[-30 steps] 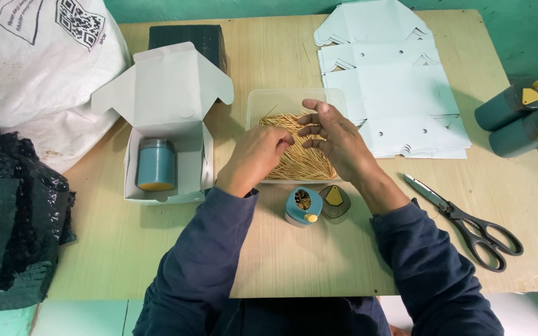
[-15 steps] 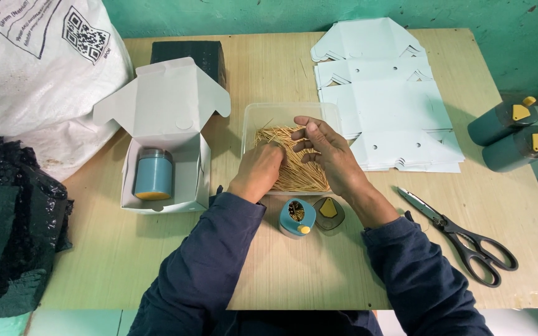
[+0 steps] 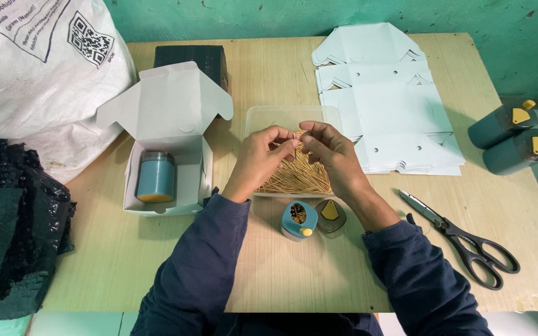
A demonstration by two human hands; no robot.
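Since the earlier frame both hands have been lifted a little from the heap of toothpicks (image 3: 297,177), and the fingertips have been brought together above it. The left hand (image 3: 259,158) and the right hand (image 3: 331,152) are now held close to each other, and a few thin toothpicks are pinched between the fingertips of both, where the thumbs and forefingers meet. Both grips are closed on these sticks; how many are held cannot be told.

The heap lies in a clear plastic tray (image 3: 281,115) in the middle of the wooden table (image 3: 269,267). Just near of the tray a small blue holder (image 3: 298,219) is standing open, with sticks seen inside it, and its dark lid (image 3: 330,213) with a yellow piece is lying just beside it on the right.

On the left an open white box (image 3: 166,124) is placed, and a blue jar (image 3: 155,177) is set inside it. Behind it a dark box (image 3: 191,59) is seen. At the far right flat white cardboard sheets (image 3: 387,106) are stacked, and black scissors (image 3: 468,239) are lying near of them. Two more teal holders (image 3: 512,134) are seen past the right edge of the table. A white sack (image 3: 38,68) and a black bag (image 3: 14,218) are at the left.
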